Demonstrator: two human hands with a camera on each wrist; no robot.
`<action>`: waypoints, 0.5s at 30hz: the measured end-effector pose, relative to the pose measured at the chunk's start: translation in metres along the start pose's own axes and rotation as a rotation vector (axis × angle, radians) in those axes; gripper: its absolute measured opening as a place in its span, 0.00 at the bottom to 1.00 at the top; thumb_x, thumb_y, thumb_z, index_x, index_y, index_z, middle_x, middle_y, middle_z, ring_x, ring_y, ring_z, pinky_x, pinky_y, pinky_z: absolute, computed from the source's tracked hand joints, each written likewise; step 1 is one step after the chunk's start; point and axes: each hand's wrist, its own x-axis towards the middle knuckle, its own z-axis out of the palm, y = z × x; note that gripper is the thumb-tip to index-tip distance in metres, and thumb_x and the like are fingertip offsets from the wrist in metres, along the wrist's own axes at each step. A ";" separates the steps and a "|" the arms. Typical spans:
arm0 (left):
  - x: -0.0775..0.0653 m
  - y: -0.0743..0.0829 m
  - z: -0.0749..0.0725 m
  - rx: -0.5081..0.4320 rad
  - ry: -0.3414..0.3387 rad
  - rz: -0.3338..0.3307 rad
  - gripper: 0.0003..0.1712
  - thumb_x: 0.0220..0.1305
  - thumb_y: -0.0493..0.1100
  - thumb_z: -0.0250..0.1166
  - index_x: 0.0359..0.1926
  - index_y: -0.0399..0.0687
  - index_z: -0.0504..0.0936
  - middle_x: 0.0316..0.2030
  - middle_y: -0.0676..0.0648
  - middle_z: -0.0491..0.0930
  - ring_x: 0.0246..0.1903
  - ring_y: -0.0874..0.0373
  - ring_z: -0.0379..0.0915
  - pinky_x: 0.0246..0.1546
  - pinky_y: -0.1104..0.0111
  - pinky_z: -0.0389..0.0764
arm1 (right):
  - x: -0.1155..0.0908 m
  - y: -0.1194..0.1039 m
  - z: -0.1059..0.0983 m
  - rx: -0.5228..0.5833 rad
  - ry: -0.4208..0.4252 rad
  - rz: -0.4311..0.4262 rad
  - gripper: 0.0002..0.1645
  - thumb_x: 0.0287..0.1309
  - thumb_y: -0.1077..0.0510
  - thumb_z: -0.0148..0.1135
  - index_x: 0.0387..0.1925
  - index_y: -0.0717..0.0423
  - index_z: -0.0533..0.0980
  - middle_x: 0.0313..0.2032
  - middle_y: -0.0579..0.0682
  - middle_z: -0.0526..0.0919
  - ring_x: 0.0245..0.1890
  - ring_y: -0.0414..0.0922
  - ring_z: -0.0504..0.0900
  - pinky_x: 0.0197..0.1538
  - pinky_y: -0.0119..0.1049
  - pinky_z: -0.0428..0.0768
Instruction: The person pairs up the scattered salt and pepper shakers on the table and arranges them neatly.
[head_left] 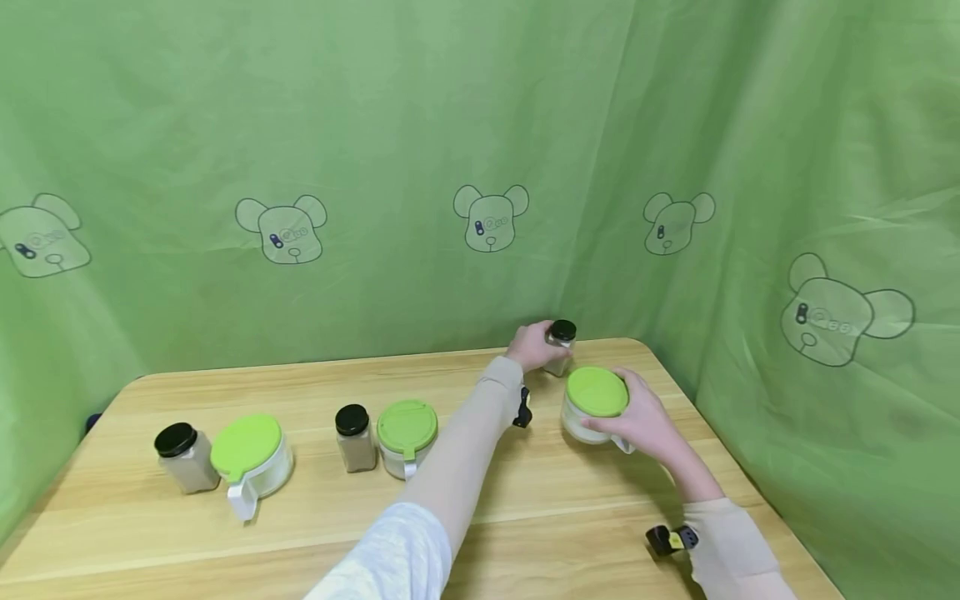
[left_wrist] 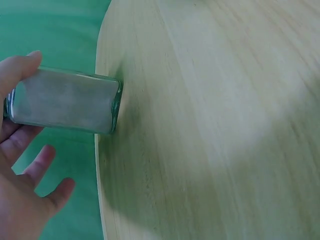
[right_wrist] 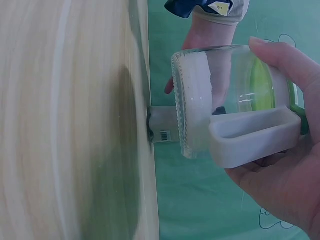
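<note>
At the back right of the table, my left hand (head_left: 534, 346) grips a square glass jar (left_wrist: 65, 100) between thumb and fingers. It has a black lid (head_left: 563, 330) and greyish contents, and its base is close over the wood in the left wrist view. Nearer to me, my right hand (head_left: 641, 417) holds a round glass seasoning pot (right_wrist: 195, 95) from the right side, around its green lid (head_left: 597, 392). White contents lie at the bottom of the pot, and its white handle (right_wrist: 255, 140) points toward me. In the right wrist view its base hangs above the tabletop.
On the wooden table (head_left: 525, 517), another black-lidded jar (head_left: 356, 439) stands beside a green-lidded pot (head_left: 407, 429), partly behind my left arm. Farther left, a similar jar (head_left: 187, 460) stands next to a pot (head_left: 251, 458). A green curtain (head_left: 390, 125) hangs behind and to the right.
</note>
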 end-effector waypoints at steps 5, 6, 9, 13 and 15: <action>-0.002 0.001 -0.002 0.056 0.036 -0.005 0.38 0.50 0.64 0.72 0.60 0.57 0.76 0.53 0.53 0.83 0.54 0.55 0.78 0.56 0.62 0.77 | 0.001 -0.001 0.001 0.012 -0.005 0.004 0.61 0.39 0.46 0.79 0.67 0.69 0.57 0.60 0.71 0.68 0.58 0.66 0.71 0.61 0.66 0.69; -0.002 0.001 -0.002 0.063 0.042 -0.001 0.37 0.50 0.64 0.72 0.60 0.57 0.77 0.52 0.53 0.84 0.53 0.56 0.78 0.56 0.62 0.77 | 0.001 -0.001 0.001 0.014 -0.007 0.005 0.61 0.39 0.47 0.79 0.67 0.69 0.57 0.60 0.71 0.68 0.58 0.66 0.71 0.61 0.66 0.69; -0.003 0.002 -0.001 0.074 0.065 0.010 0.36 0.49 0.65 0.73 0.57 0.57 0.79 0.50 0.54 0.85 0.51 0.56 0.78 0.54 0.62 0.77 | 0.001 -0.002 0.002 0.017 -0.011 0.005 0.61 0.39 0.47 0.79 0.67 0.69 0.57 0.60 0.71 0.68 0.58 0.66 0.71 0.60 0.66 0.69; -0.003 0.001 0.002 0.072 0.088 0.008 0.36 0.48 0.65 0.73 0.57 0.57 0.79 0.49 0.54 0.85 0.51 0.57 0.78 0.54 0.63 0.77 | 0.000 -0.001 0.002 0.018 -0.010 0.004 0.61 0.39 0.47 0.79 0.67 0.70 0.57 0.60 0.71 0.69 0.58 0.66 0.72 0.60 0.66 0.69; -0.003 0.001 0.003 0.063 0.098 -0.002 0.37 0.48 0.65 0.72 0.59 0.58 0.79 0.50 0.54 0.85 0.52 0.57 0.78 0.55 0.62 0.77 | 0.000 -0.001 0.002 0.014 -0.009 0.006 0.61 0.39 0.47 0.79 0.67 0.70 0.57 0.60 0.71 0.68 0.58 0.66 0.71 0.60 0.66 0.69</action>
